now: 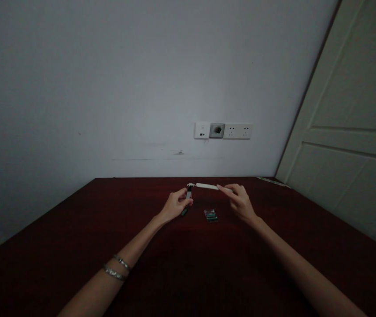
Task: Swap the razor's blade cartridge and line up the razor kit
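Observation:
My left hand (176,204) is closed around the grey and dark handle of what looks like a razor (188,193), held upright with its pale head at the top. The dark lower end of the handle shows below my fingers. Between the fingers of my right hand (241,201) is a slim white stick (207,186), lying nearly level and pointing left. Its tip is close to the razor's head; whether they touch I cannot tell. On the table between my hands lies a small clear package (211,215) with dark green parts inside.
The dark red table (141,264) runs back to a pale wall (141,88) with a row of sockets (237,130). At the right stands a white panelled door (349,176). A thin patterned strip (273,182) lies at the table's back right corner.

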Tool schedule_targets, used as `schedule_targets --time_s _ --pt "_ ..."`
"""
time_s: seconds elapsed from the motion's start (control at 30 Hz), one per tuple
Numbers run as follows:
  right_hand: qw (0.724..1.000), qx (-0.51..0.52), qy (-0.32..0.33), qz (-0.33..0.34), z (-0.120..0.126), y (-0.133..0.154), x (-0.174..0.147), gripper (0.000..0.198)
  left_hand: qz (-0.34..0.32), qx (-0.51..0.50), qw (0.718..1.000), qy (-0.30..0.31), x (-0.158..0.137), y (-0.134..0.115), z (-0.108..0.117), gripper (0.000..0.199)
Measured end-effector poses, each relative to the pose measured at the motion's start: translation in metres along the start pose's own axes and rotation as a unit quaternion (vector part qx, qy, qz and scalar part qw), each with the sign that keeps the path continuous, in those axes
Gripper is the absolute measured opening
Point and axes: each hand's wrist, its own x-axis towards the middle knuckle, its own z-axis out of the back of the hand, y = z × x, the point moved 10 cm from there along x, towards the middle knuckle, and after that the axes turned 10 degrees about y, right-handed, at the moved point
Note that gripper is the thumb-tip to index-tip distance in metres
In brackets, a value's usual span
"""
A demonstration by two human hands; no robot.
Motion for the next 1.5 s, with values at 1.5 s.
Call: schedule_targets --time_s 1.5 --pt "1.000 0.003 -0.018 -0.009 -0.011 -0.005 -0.008 0.063 0.024 -0.025 0.999 0.017 -0.002 -0.002 -0.009 0.012"
